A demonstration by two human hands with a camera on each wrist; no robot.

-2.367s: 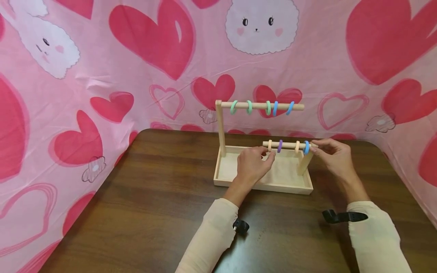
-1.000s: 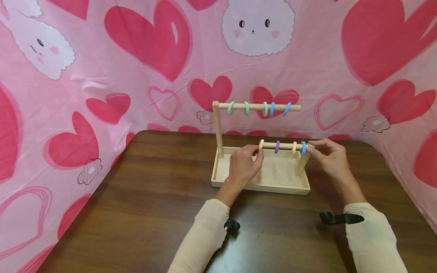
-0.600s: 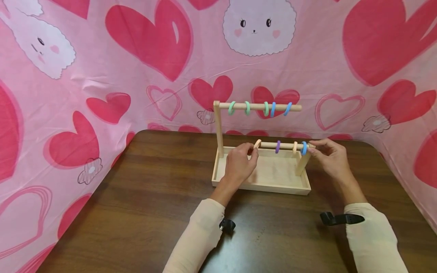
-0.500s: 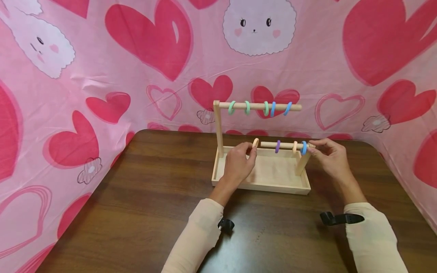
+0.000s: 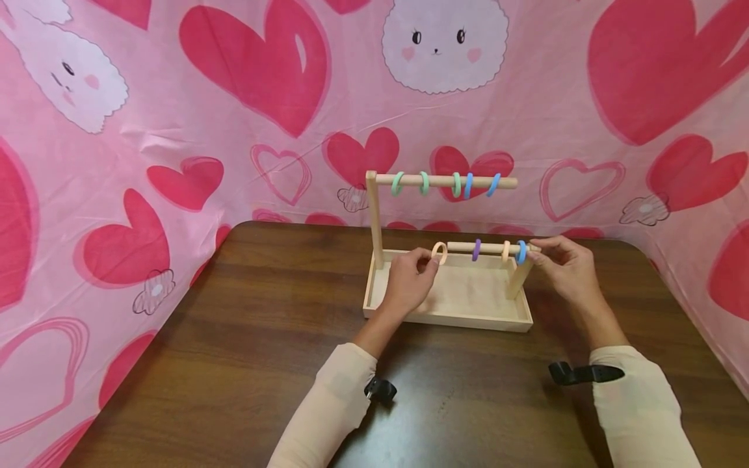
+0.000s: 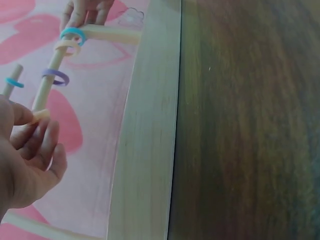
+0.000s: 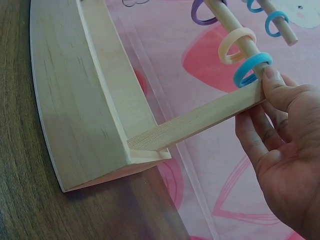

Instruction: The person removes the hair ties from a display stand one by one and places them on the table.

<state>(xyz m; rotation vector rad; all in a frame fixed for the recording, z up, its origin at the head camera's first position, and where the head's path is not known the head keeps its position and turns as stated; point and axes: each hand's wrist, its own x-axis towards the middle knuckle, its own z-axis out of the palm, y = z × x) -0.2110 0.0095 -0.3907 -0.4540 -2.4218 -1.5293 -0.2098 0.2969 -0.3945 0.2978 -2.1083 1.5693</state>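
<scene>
My left hand (image 5: 409, 279) pinches a peach ring (image 5: 443, 254) between thumb and fingers. The ring is off the lower rod (image 5: 462, 247), just left of its free end. On that rod hang a purple ring (image 5: 476, 250), a second peach ring (image 5: 506, 251) and a blue ring (image 5: 521, 252). With thumb and fingers my right hand (image 5: 570, 270) grips the top of the short wooden post (image 7: 200, 117), where the lower rod joins it. Green and blue rings hang on the upper rod (image 5: 439, 181) behind.
Both rods belong to a wooden stand whose shallow tray (image 5: 468, 320) rests on the dark wood table (image 5: 263, 338). A tall post (image 5: 376, 221) rises at the tray's left end. Pink heart-patterned cloth (image 5: 281, 175) hangs behind the table.
My left hand has slid the peach ring leftward along the lower rod and off its free end. The ring has since turned to show its hole. The right hand keeps its grip.
</scene>
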